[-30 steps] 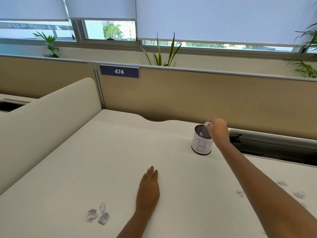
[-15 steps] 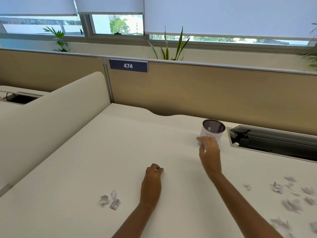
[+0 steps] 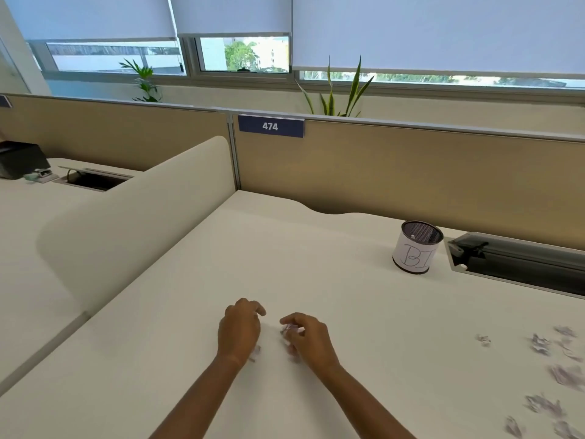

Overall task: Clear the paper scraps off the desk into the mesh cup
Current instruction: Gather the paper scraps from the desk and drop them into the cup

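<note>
Head view: the desk (image 3: pixel 348 296) bears loose scraps (image 3: pixel 542 345) at its right; the mesh cup (image 3: pixel 417 248) stands far back. The right hand (image 3: pixel 305 339) pinches a crumpled scrap (image 3: pixel 289 329); the left hand (image 3: pixel 240 331) is curled, its grip unclear. Most of the clearing remains.

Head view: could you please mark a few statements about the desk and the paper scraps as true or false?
1. The mesh cup stands upright on the desk. True.
2. A hand is dropping paper into the cup. False: the right hand pinches a paper scrap well short of the cup.
3. More scraps lie on the desk's right side. True.
4. The partition sign reads 447. False: it reads 474.
</note>
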